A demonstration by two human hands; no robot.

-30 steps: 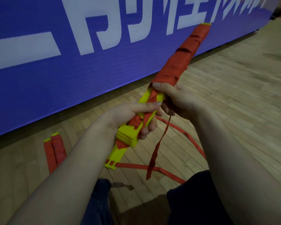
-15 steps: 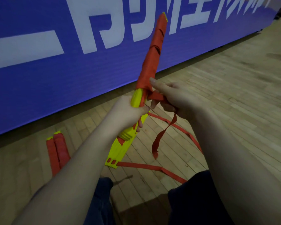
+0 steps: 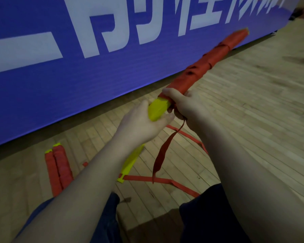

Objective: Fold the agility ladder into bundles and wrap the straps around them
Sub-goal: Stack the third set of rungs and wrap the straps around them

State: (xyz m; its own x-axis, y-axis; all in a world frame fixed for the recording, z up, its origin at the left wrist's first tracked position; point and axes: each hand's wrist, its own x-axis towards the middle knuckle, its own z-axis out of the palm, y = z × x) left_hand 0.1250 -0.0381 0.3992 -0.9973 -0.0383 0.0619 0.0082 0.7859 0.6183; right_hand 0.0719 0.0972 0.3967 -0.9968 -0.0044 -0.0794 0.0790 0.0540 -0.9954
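Bare L hand [image 3: 144, 127], R hand [image 3: 188, 106], forearms [image 3: 95, 172] — dk navy trousers [image 3: 200, 221], creased

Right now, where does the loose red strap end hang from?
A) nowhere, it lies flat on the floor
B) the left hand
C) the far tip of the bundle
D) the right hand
D: the loose strap drops from under the right hand, which grips the bundle where the red wrapping ends. The left hand holds only the yellow end.
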